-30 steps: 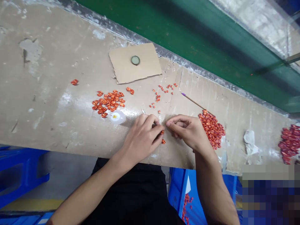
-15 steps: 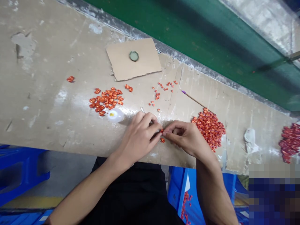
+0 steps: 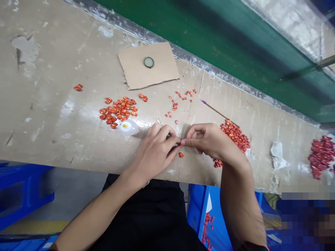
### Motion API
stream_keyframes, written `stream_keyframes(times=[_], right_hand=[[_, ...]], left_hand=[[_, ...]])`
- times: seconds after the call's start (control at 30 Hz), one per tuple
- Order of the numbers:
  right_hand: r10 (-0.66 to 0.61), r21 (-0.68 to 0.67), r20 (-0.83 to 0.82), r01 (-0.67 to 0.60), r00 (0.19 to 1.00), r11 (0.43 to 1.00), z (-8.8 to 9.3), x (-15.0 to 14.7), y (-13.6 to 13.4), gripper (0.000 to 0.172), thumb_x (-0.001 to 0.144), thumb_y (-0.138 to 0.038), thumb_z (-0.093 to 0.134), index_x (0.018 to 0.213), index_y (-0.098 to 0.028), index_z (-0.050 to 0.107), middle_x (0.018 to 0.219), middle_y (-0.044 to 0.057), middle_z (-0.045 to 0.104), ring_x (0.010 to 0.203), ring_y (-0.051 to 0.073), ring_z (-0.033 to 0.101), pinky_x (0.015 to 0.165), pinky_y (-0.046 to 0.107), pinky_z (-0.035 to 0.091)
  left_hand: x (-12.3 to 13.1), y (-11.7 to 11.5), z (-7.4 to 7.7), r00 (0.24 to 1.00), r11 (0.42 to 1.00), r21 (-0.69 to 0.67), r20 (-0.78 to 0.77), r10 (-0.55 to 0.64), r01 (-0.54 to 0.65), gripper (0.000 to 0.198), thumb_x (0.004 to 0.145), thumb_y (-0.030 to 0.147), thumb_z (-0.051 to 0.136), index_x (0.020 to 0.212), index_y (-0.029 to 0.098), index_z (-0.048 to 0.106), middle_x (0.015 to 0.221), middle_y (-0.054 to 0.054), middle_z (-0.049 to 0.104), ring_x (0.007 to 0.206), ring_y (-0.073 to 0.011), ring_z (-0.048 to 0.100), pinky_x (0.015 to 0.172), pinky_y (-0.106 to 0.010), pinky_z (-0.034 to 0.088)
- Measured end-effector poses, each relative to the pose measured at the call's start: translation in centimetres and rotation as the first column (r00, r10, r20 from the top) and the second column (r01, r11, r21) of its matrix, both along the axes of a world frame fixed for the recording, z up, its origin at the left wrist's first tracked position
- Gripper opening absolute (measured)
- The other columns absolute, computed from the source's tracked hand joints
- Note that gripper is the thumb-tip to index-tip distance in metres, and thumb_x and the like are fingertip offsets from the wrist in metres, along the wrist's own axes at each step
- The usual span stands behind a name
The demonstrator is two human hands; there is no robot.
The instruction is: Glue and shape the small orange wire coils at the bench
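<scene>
My left hand (image 3: pixel 158 150) pinches a small shiny orange piece (image 3: pixel 179 145) between thumb and fingertips, just above the table. My right hand (image 3: pixel 206 139) meets it from the right, thumb and index finger closed at the same piece. Whether the right fingertips hold that piece or a smaller part is hidden. A loose orange piece (image 3: pixel 181 155) lies right below the fingertips. Left of my left hand stands a white squeeze bottle (image 3: pixel 129 128) with a yellowish tip, beside a pile of larger orange pieces (image 3: pixel 119 109).
Tiny orange bits (image 3: pixel 175 105) lie scattered beyond my hands. A thin purple-tipped stick (image 3: pixel 217 111) points at a big orange heap (image 3: pixel 237 136), partly behind my right arm. A bottle cap (image 3: pixel 148 62) sits on cardboard (image 3: pixel 162 75). Farther right is a redder heap (image 3: pixel 321 155).
My right hand has shifted slightly up and turned at the wrist, its fingers more curled, covering more of the big heap. My left hand stays almost still.
</scene>
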State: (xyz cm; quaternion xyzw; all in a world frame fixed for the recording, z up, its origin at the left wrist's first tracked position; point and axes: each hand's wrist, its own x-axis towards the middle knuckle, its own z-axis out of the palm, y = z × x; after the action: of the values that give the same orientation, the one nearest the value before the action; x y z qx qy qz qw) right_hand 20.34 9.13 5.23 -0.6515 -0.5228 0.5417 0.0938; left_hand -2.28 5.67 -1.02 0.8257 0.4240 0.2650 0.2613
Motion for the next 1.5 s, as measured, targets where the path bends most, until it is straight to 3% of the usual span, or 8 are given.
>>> stream_keyframes(times=[0.2, 0.43, 0.57, 0.77, 1.03, 1.13, 1.33, 1.5], right_hand=[[-0.170, 0.420, -0.004, 0.156, 0.985, 0.894, -0.6, -2.5, 2.1, 0.023, 0.096, -0.041, 0.084, 0.100, -0.019, 0.079, 0.081, 0.003, 0.076, 0.063, 0.015, 0.064, 0.060, 0.030, 0.050], [-0.129, 0.621, 0.156, 0.005, 0.979, 0.784, -3.3, -4.9, 4.2, 0.016, 0.103, -0.030, 0.073, 0.113, -0.020, 0.082, 0.101, 0.007, 0.078, 0.082, 0.020, 0.071, 0.082, 0.038, 0.058], [-0.077, 0.688, 0.299, -0.159, 0.951, 0.708, -3.8, -4.9, 4.5, 0.008, 0.099, -0.018, 0.072, 0.099, -0.021, 0.080, 0.102, 0.008, 0.076, 0.091, 0.024, 0.070, 0.092, 0.041, 0.057], [-0.038, 0.598, 0.375, -0.211, 0.926, 0.773, -2.9, -2.6, 2.6, 0.010, 0.101, -0.016, 0.069, 0.095, -0.023, 0.072, 0.097, 0.006, 0.073, 0.082, 0.023, 0.067, 0.086, 0.039, 0.056], [0.155, 0.470, 0.324, -0.301, 0.933, 0.830, -0.1, 0.3, -4.2, 0.014, 0.112, -0.021, 0.065, 0.111, -0.024, 0.078, 0.108, 0.006, 0.074, 0.097, 0.023, 0.074, 0.087, 0.036, 0.057], [0.082, 0.501, 0.307, -0.235, 0.948, 0.833, 0.6, 0.7, -6.1, 0.018, 0.115, -0.023, 0.064, 0.121, -0.026, 0.080, 0.112, 0.006, 0.078, 0.102, 0.023, 0.076, 0.091, 0.036, 0.058], [-0.150, 0.550, 0.317, -0.053, 0.936, 0.834, -0.6, 0.5, -7.7, 0.011, 0.109, -0.024, 0.074, 0.113, -0.023, 0.084, 0.098, 0.003, 0.081, 0.079, 0.019, 0.075, 0.076, 0.035, 0.057], [-0.129, 0.547, 0.306, -0.063, 0.943, 0.834, -1.4, 0.2, -8.2, 0.011, 0.107, -0.023, 0.076, 0.114, -0.021, 0.085, 0.099, 0.005, 0.079, 0.080, 0.020, 0.074, 0.076, 0.035, 0.060]], left_hand=[[0.0, 0.0, 0.2, 1.000, 1.000, -0.019, -0.024, 0.001, -0.002, 0.009, 0.111, 0.026, 0.066, 0.117, 0.029, 0.073, 0.125, -0.008, 0.072, 0.115, -0.0312, 0.061, 0.103, -0.052, 0.058], [0.1, 0.0, -0.1, 1.000, 1.000, 0.016, -0.015, 0.004, -0.004, 0.009, 0.111, 0.025, 0.065, 0.115, 0.025, 0.073, 0.123, -0.009, 0.072, 0.113, -0.0314, 0.060, 0.099, -0.052, 0.059], [0.1, 0.0, -0.3, 1.000, 0.999, 0.042, -0.015, 0.010, -0.009, 0.008, 0.111, 0.027, 0.065, 0.113, 0.023, 0.073, 0.121, -0.009, 0.072, 0.111, -0.0309, 0.060, 0.098, -0.051, 0.058], [0.0, 0.0, -0.2, 1.000, 0.999, 0.033, 0.007, 0.006, -0.006, 0.009, 0.110, 0.026, 0.064, 0.114, 0.025, 0.072, 0.121, -0.008, 0.071, 0.111, -0.0299, 0.060, 0.100, -0.049, 0.057], [-0.3, -0.2, -0.1, 0.998, 0.998, 0.062, 0.055, 0.011, -0.015, 0.011, 0.112, 0.024, 0.062, 0.117, 0.023, 0.072, 0.120, -0.008, 0.071, 0.110, -0.0277, 0.059, 0.101, -0.047, 0.057], [-0.5, -0.9, 0.2, 0.996, 0.998, 0.045, 0.082, 0.035, -0.038, 0.011, 0.110, 0.022, 0.065, 0.118, 0.023, 0.072, 0.120, -0.008, 0.071, 0.112, -0.0272, 0.059, 0.102, -0.046, 0.057], [0.5, -4.1, 0.6, 0.993, 0.993, -0.002, 0.020, 0.115, -0.115, 0.014, 0.103, 0.026, 0.075, 0.117, 0.026, 0.072, 0.128, -0.010, 0.069, 0.121, -0.0319, 0.062, 0.103, -0.052, 0.059], [1.6, -5.5, 0.5, 0.979, 0.981, 0.068, -0.081, 0.185, -0.179, 0.012, 0.104, 0.029, 0.076, 0.114, 0.024, 0.072, 0.133, -0.013, 0.070, 0.124, -0.0349, 0.063, 0.100, -0.055, 0.060]])
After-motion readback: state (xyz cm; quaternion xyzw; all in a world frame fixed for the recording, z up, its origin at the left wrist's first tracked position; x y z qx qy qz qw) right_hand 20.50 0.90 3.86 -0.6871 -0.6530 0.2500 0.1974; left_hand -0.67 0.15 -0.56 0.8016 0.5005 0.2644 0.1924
